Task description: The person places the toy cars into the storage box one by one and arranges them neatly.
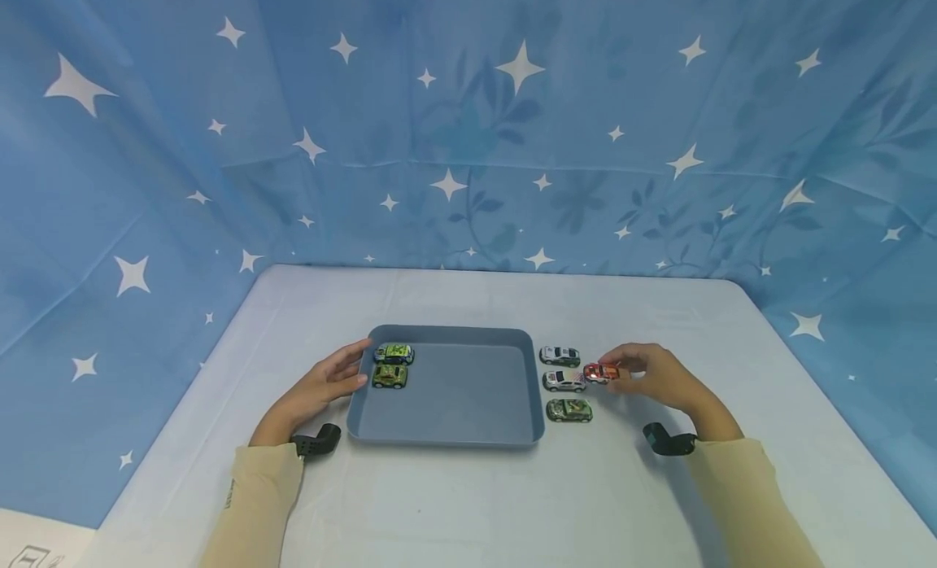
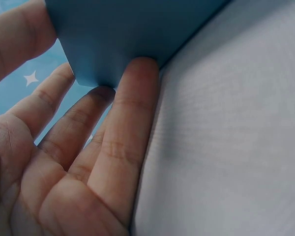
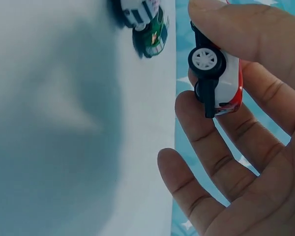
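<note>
In the head view my left hand [image 1: 325, 385] is at the left end of a blue-grey tray [image 1: 472, 446]. Its loosely extended fingers rest against the outer wall [image 2: 113, 39], with the thumb near the rim. Inside the tray's left part sit a bright green toy car [image 1: 394, 354] and an olive-green one [image 1: 390, 377]. My right hand [image 1: 659, 377] pinches a red and white toy car [image 3: 231, 81] between thumb and fingers. Left of it on the table are a white and dark toy car [image 1: 560, 356], a white one [image 1: 564, 381] and a green patterned one [image 1: 569, 410].
A white table [image 1: 439, 511] carries everything. Blue cloth [image 1: 468, 145] with white stars hangs behind and at both sides. Each wrist wears a black camera mount, such as the left mount [image 1: 317, 442] beside the tray.
</note>
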`<state>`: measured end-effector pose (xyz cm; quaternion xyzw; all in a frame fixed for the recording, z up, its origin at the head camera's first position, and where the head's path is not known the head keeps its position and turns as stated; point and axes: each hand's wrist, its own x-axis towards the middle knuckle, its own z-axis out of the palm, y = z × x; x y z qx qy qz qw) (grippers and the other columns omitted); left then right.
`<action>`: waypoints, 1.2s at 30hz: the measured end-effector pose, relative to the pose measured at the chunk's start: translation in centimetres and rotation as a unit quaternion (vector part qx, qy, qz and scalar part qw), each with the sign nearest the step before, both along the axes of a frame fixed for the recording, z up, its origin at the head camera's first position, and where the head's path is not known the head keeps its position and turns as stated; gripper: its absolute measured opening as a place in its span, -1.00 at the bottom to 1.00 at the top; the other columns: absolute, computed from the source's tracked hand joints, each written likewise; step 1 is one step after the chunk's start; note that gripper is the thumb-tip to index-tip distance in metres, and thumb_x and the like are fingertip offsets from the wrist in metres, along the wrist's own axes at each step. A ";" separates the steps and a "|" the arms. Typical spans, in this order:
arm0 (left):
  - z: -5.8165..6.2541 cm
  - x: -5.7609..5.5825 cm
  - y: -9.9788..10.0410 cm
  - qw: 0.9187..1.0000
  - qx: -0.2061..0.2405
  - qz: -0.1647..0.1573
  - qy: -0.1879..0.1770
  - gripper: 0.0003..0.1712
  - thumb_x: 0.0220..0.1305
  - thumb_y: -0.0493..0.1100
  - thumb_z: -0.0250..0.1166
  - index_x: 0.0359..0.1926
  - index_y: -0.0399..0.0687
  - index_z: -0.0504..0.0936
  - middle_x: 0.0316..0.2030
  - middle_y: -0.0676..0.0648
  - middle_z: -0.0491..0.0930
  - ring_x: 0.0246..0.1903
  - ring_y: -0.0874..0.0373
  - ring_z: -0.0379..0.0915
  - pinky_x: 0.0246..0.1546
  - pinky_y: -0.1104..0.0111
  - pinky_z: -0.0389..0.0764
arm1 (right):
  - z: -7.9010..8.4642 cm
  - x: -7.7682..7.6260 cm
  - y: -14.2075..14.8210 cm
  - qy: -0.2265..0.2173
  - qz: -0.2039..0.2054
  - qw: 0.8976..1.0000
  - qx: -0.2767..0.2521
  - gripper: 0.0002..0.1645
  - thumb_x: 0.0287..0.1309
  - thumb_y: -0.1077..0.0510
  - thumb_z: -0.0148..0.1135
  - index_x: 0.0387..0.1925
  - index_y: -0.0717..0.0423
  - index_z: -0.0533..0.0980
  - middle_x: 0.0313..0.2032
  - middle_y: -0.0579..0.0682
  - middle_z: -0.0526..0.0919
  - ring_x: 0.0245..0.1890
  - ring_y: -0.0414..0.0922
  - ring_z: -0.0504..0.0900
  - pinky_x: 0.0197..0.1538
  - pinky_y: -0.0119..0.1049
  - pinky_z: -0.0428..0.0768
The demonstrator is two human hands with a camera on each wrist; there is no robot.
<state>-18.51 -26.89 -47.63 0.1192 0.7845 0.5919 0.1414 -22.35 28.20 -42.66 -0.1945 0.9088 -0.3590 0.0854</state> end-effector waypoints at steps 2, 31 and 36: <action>0.0 0.0 0.0 1.000 0.001 -0.002 0.001 -0.11 0.61 -0.12 0.27 0.73 -0.23 0.04 0.69 -0.43 -0.09 0.61 -0.54 -0.09 0.52 -0.35 0.20 | 0.1 0.2 -0.2 0.005 0.002 1.000 0.002 -0.61 0.14 0.29 0.62 0.01 0.29 0.72 -0.11 0.07 0.79 -0.04 0.11 0.77 0.07 0.25 0.64; -0.2 -0.1 -0.1 1.000 0.008 -0.005 0.000 -0.11 0.63 -0.13 0.26 0.74 -0.23 0.02 0.68 -0.45 -0.11 0.61 -0.53 -0.09 0.52 -0.33 0.19 | 2.1 2.1 -3.5 0.060 0.053 0.997 -0.023 -0.61 0.17 0.25 0.64 0.02 0.23 0.74 -0.15 -0.08 0.74 -0.15 -0.10 0.71 0.08 0.22 0.71; -0.2 -0.1 -0.1 1.000 0.009 -0.003 -0.003 -0.11 0.62 -0.12 0.27 0.74 -0.22 0.03 0.69 -0.43 -0.11 0.61 -0.53 -0.11 0.53 -0.35 0.16 | 2.1 2.3 -3.9 0.057 0.058 0.996 -0.027 -0.62 0.17 0.25 0.64 0.02 0.21 0.74 -0.18 -0.12 0.73 -0.12 -0.03 0.74 0.06 0.24 0.70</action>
